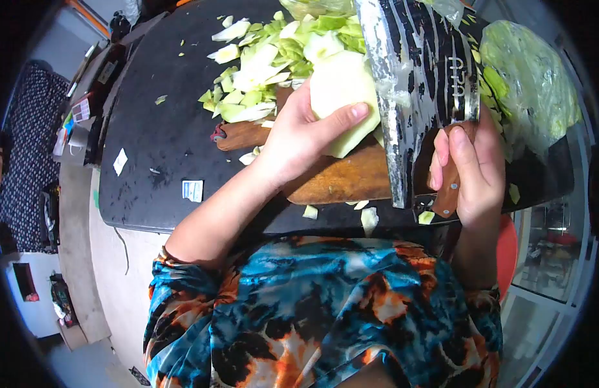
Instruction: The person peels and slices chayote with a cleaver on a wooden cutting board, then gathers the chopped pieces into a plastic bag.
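My left hand [293, 132] is closed around a large pale green peeled vegetable [343, 90], thumb on its near face. In my right hand [477, 171] is the wooden handle of a wide cleaver [422, 84], its dark blade streaked with white. The blade stands along the vegetable's right side; whether it touches cannot be told. Beneath them lies a wooden cutting board [341, 178], partly covered by the hands and blade. Thin pale green peelings [261, 64] are heaped beyond my left hand.
Left of my hand, a brown wooden handle [243, 136] sticks out. A clear plastic bag [535, 84] with green contents sits at the right. The black table [164, 136] carries a small blue-and-white packet [192, 191] and a white scrap [120, 161]. Bits of peel [369, 220] lie near its front edge.
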A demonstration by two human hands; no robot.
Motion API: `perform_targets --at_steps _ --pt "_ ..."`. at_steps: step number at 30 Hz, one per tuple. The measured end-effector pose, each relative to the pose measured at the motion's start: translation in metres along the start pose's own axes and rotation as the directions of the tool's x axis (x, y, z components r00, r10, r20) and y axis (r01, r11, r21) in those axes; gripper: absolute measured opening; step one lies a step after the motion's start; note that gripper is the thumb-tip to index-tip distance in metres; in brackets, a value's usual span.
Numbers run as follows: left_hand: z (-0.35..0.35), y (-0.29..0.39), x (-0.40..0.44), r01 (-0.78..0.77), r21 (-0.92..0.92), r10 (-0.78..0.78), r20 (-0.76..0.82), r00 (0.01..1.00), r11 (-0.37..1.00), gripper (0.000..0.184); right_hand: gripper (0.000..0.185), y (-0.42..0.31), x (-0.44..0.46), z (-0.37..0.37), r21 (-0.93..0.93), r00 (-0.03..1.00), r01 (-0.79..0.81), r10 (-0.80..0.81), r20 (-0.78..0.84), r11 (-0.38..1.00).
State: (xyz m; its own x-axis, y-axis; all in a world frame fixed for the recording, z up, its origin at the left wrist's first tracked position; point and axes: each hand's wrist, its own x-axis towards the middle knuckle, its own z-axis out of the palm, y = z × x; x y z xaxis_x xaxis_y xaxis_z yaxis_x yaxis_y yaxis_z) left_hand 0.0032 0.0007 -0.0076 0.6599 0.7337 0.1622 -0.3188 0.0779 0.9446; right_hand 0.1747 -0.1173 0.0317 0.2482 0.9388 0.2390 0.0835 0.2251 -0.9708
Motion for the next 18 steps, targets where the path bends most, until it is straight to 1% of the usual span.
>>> perform_targets --at_steps 2,5,8,9,12,13,15,16,17,18 --pt "0.000 0.000 -0.003 -0.038 0.032 0.039 -0.006 0.999 0.999 0.044 0.017 0.002 -0.002 0.000 -0.022 1.000 -0.003 0.003 -0.024 1.000" --pt "-0.003 0.003 -0.006 0.002 -0.070 0.004 0.086 0.996 0.998 0.044 0.016 0.001 -0.005 0.005 -0.030 0.998 -0.021 0.019 -0.059 0.999" --pt "-0.004 0.005 -0.011 0.033 -0.072 -0.029 0.058 0.998 0.997 0.043 0.018 -0.002 -0.006 0.008 -0.072 0.997 -0.057 0.052 -0.065 0.996" --pt "-0.003 0.006 -0.012 0.021 -0.068 -0.016 0.072 0.997 0.997 0.043 0.020 -0.003 -0.007 0.007 -0.094 0.996 -0.070 0.064 -0.063 0.993" --pt "-0.003 0.007 -0.015 0.004 -0.064 0.003 0.112 0.994 0.998 0.040 0.032 -0.010 -0.008 0.003 -0.065 0.984 -0.171 0.167 -0.057 0.983" --pt "-0.003 0.007 -0.016 0.013 -0.070 -0.004 0.127 0.992 0.997 0.040 0.036 -0.012 -0.008 0.003 -0.087 0.982 -0.175 0.168 -0.081 0.981" --pt "-0.005 0.009 -0.017 0.049 -0.096 -0.033 0.162 0.986 0.994 0.043 0.044 -0.017 -0.010 0.001 -0.128 0.977 -0.184 0.168 -0.131 0.975" --pt "-0.007 0.011 -0.016 0.076 -0.115 -0.054 0.182 0.982 0.990 0.045 0.047 -0.020 -0.011 -0.001 -0.082 0.977 -0.186 0.175 -0.125 0.979" --pt "-0.008 0.013 -0.016 0.102 -0.133 -0.074 0.204 0.976 0.986 0.049 0.045 -0.022 -0.010 0.001 -0.094 0.976 -0.175 0.160 -0.148 0.980" --pt "-0.003 0.012 -0.017 0.092 -0.140 -0.069 0.161 0.984 0.986 0.056 0.043 -0.025 -0.010 0.005 -0.108 0.975 -0.163 0.143 -0.170 0.981"
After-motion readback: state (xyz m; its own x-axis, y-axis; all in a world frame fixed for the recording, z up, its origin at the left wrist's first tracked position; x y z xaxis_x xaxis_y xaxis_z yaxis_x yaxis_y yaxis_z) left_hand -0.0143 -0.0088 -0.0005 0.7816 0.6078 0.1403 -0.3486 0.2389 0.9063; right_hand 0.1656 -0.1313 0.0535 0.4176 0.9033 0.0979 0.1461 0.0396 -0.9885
